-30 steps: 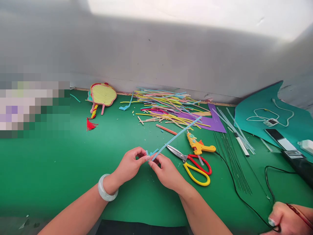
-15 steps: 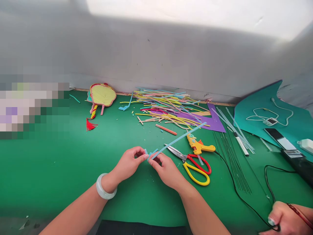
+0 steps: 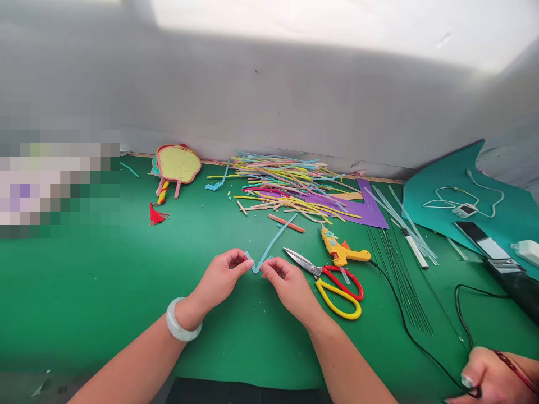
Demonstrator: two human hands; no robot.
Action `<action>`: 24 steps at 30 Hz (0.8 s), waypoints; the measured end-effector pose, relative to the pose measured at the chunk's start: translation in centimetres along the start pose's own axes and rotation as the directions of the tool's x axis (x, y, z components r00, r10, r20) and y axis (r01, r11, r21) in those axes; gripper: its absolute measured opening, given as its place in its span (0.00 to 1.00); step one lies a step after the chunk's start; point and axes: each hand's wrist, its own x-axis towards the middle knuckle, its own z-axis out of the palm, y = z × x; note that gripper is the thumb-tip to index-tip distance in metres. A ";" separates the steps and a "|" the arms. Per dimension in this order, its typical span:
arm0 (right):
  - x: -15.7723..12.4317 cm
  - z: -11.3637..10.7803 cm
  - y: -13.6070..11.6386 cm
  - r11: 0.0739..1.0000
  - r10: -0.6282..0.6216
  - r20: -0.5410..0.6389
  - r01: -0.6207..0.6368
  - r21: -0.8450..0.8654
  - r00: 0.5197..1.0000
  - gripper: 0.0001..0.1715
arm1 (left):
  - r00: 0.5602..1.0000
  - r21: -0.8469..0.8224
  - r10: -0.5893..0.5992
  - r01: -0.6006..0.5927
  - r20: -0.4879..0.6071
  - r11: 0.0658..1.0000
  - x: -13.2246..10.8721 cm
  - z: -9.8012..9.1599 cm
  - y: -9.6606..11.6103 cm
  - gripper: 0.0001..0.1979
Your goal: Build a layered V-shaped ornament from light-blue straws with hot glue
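Note:
A light blue pipe cleaner point(image 3: 274, 240), folded to a sharp bend, is held over the green table between my two hands. My left hand point(image 3: 223, 280) pinches its short folded side with thumb and fingertips. The fingers of my right hand point(image 3: 292, 286) are closed on the piece just right of the bend. Its long free end points up and to the right. To the right of my right hand lie scissors point(image 3: 315, 270) with one red and one yellow handle. Behind them is a yellow glue gun point(image 3: 343, 253).
A heap of coloured pipe cleaners point(image 3: 286, 177) lies at the back. A yellow fan-shaped craft piece point(image 3: 179, 164) with a red tassel is at back left. Thin wires point(image 3: 400, 280) and clear sticks lie right. Another person's hand point(image 3: 490, 373) is at the lower right, near a black cable.
The pipe cleaner's long end has swung up and leftward, making a steeper bend. My right hand has shifted slightly right; my left hand is nearly in the same place.

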 end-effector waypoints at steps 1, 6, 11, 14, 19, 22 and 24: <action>0.1 0.0 0.1 1.000 0.015 0.003 -0.015 0.005 1.000 0.21 | 1.000 -0.006 -0.001 0.001 0.007 1.000 0.0 0.0 0.0 0.16; 0.5 0.0 0.7 0.997 0.034 -0.065 -0.029 0.073 0.997 0.24 | 0.999 -0.023 -0.002 0.003 0.042 1.000 -0.1 0.0 0.2 0.16; 0.8 -0.3 0.8 0.977 0.008 -0.194 0.033 0.209 0.981 0.24 | 0.996 0.006 -0.006 0.006 0.086 1.000 -0.1 -0.1 0.2 0.16; 0.9 -0.4 0.6 0.965 0.019 -0.189 0.031 0.261 0.982 0.23 | 0.994 0.014 0.003 -0.005 0.105 1.000 -0.2 -0.1 0.1 0.15; 1.1 -0.5 0.6 0.960 0.030 -0.176 0.021 0.278 0.984 0.22 | 0.988 0.110 0.018 -0.035 0.152 0.993 -0.3 -0.1 0.0 0.15; 1.0 -0.6 0.8 0.980 0.056 -0.183 -0.019 0.197 0.982 0.21 | 0.991 0.314 0.044 -0.083 0.127 0.946 -0.3 -0.2 -0.1 0.15; 1.0 -0.6 0.9 0.989 0.084 -0.168 -0.061 0.135 0.982 0.18 | 0.991 0.431 0.119 -0.132 0.055 0.893 -0.3 -0.5 -0.2 0.15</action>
